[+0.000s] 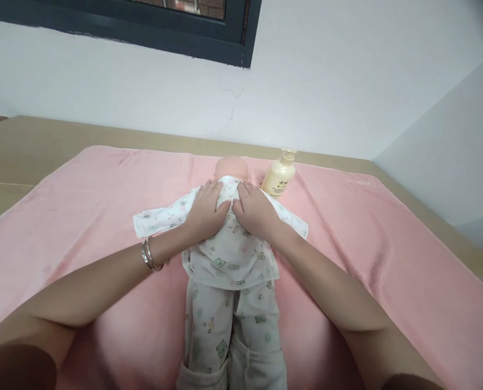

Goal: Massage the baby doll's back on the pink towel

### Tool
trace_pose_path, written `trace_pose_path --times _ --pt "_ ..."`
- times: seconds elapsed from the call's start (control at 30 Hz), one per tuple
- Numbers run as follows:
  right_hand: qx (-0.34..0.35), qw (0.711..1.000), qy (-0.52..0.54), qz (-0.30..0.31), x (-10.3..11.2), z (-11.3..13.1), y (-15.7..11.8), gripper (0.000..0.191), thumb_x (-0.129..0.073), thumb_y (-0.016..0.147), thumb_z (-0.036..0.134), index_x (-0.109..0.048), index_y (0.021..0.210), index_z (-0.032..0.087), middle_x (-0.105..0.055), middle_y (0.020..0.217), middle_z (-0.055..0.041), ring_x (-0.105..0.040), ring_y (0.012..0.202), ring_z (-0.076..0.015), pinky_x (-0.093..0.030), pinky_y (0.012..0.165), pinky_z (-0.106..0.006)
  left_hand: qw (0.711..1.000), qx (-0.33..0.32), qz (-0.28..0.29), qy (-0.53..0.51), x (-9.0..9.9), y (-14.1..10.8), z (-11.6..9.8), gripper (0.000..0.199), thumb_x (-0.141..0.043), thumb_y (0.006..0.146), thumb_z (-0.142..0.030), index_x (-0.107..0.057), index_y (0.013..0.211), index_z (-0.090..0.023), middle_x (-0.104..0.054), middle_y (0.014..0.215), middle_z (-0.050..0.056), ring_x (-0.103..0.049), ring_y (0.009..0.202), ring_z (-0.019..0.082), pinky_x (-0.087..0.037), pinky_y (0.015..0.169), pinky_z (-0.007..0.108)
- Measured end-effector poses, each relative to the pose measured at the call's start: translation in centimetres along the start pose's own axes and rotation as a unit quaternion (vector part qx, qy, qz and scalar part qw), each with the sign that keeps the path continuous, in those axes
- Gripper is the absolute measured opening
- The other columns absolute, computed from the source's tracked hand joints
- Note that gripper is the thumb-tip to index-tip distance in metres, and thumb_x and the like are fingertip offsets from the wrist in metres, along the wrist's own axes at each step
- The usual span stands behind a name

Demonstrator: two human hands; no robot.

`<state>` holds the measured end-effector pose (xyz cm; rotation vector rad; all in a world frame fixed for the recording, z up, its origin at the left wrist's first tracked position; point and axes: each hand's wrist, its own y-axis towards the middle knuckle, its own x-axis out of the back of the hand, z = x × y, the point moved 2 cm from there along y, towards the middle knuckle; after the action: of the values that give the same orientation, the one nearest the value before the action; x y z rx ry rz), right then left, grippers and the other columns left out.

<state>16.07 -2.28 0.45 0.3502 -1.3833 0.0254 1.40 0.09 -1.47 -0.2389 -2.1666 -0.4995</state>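
Observation:
A baby doll (230, 260) in white printed pyjamas lies on a pink towel (103, 206), head away from me. Its bare head (231, 165) shows beyond my fingers. My left hand (204, 211) rests flat on the left side of its upper body, fingers pointing toward the head. My right hand (255, 208) lies flat on the right side, thumb nearly touching the left thumb. Both palms press on the shirt and hold nothing. Silver bangles (149, 253) circle my left wrist.
A cream pump bottle (279, 176) stands just right of the doll's head on the towel. The towel covers a wooden table (30, 141) set against a white wall. A dark window frame (184, 32) sits above.

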Motion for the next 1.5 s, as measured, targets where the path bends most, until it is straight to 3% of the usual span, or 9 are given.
trace_pose_path --times 0.17,0.4,0.5,0.6,0.73,0.97,1.13,1.23,1.5 --pt "-0.035 0.999 -0.031 -0.002 0.6 1.1 -1.0 0.058 -0.027 0.104 0.03 -0.046 0.146 -0.005 -0.057 0.142 -0.027 -0.051 0.138 -0.0352 -0.035 0.12 -0.047 0.999 0.027 0.015 0.02 0.0 0.4 0.2 0.069 -0.041 0.094 -0.042 -0.038 0.151 -0.004 -0.032 0.163 0.022 -0.025 0.155 0.036 -0.023 0.128 0.057" --pt "-0.055 0.995 0.074 0.043 0.6 -1.3 0.5 0.069 -0.026 0.105 0.047 -0.037 0.152 -0.002 -0.039 0.159 -0.0229 -0.033 0.152 -0.0321 -0.031 0.123 -0.045 0.994 -0.07 -0.01 0.085 0.1 -2.0 -2.0 0.061 -0.029 0.098 -0.031 -0.044 0.145 0.004 -0.041 0.156 0.027 -0.033 0.151 0.037 -0.029 0.126 0.056" --pt "-0.061 0.996 0.05 0.038 0.5 -0.8 0.0 0.067 -0.024 0.105 0.043 -0.036 0.152 -0.004 -0.04 0.158 -0.0241 -0.033 0.151 -0.0333 -0.029 0.124 -0.046 0.995 -0.06 0.002 0.073 0.2 -1.7 -1.5 0.061 -0.031 0.097 -0.033 -0.043 0.147 0.0 -0.04 0.158 0.024 -0.032 0.152 0.037 -0.03 0.125 0.056" --pt "-0.055 0.998 -0.001 0.017 0.6 0.8 -1.2 0.06 -0.025 0.105 0.034 -0.046 0.145 -0.005 -0.051 0.149 -0.0259 -0.043 0.145 -0.0341 -0.031 0.122 -0.046 0.998 -0.036 0.014 0.056 0.3 -0.6 -0.4 0.062 -0.038 0.095 -0.039 -0.043 0.148 -0.007 -0.042 0.158 0.019 -0.033 0.152 0.036 -0.031 0.125 0.056" --pt "-0.057 0.998 -0.019 0.001 0.9 1.2 -1.5 0.055 -0.027 0.103 0.031 -0.054 0.137 -0.003 -0.057 0.143 -0.0266 -0.049 0.14 -0.0339 -0.032 0.121 -0.046 0.997 -0.05 0.006 0.06 0.3 0.0 0.1 0.064 -0.039 0.094 -0.041 -0.045 0.147 -0.006 -0.046 0.156 0.02 -0.036 0.149 0.035 -0.029 0.125 0.056" --pt "-0.048 0.99 0.059 0.115 0.8 -1.8 0.6 0.074 -0.024 0.105 0.049 -0.024 0.158 -0.003 -0.022 0.166 -0.0205 -0.018 0.157 -0.0326 -0.021 0.128 -0.047 0.988 -0.109 -0.022 0.104 0.1 -2.6 -1.9 0.059 -0.032 0.096 -0.029 -0.048 0.142 0.003 -0.045 0.154 0.026 -0.036 0.15 0.037 -0.031 0.125 0.057" --pt "-0.042 0.996 -0.033 0.069 1.2 -0.2 -0.8 0.067 -0.02 0.106 0.039 -0.035 0.152 -0.007 -0.041 0.157 -0.0267 -0.036 0.15 -0.0353 -0.027 0.124 -0.049 0.996 -0.054 0.023 0.061 0.7 -1.2 -1.2 0.062 -0.035 0.093 -0.03 -0.046 0.146 0.002 -0.044 0.157 0.022 -0.035 0.151 0.033 -0.029 0.127 0.053" --pt "-0.039 0.993 -0.088 0.062 1.7 1.0 -1.8 0.065 -0.023 0.105 0.036 -0.043 0.146 -0.009 -0.052 0.146 -0.0299 -0.047 0.141 -0.0378 -0.031 0.121 -0.049 1.0 -0.01 0.009 0.019 0.7 -0.1 -0.2 0.061 -0.033 0.096 -0.036 -0.048 0.145 -0.002 -0.047 0.156 0.019 -0.039 0.149 0.031 -0.032 0.126 0.052" --pt "-0.039 0.998 0.005 0.055 0.7 -0.9 0.0 0.067 -0.025 0.104 0.042 -0.037 0.152 -0.004 -0.042 0.157 -0.0243 -0.038 0.149 -0.0321 -0.028 0.123 -0.046 0.999 -0.027 -0.035 0.009 -0.1 -0.2 0.6 0.057 -0.033 0.098 -0.039 -0.052 0.143 -0.009 -0.05 0.154 0.016 -0.042 0.147 0.029 -0.033 0.125 0.051"
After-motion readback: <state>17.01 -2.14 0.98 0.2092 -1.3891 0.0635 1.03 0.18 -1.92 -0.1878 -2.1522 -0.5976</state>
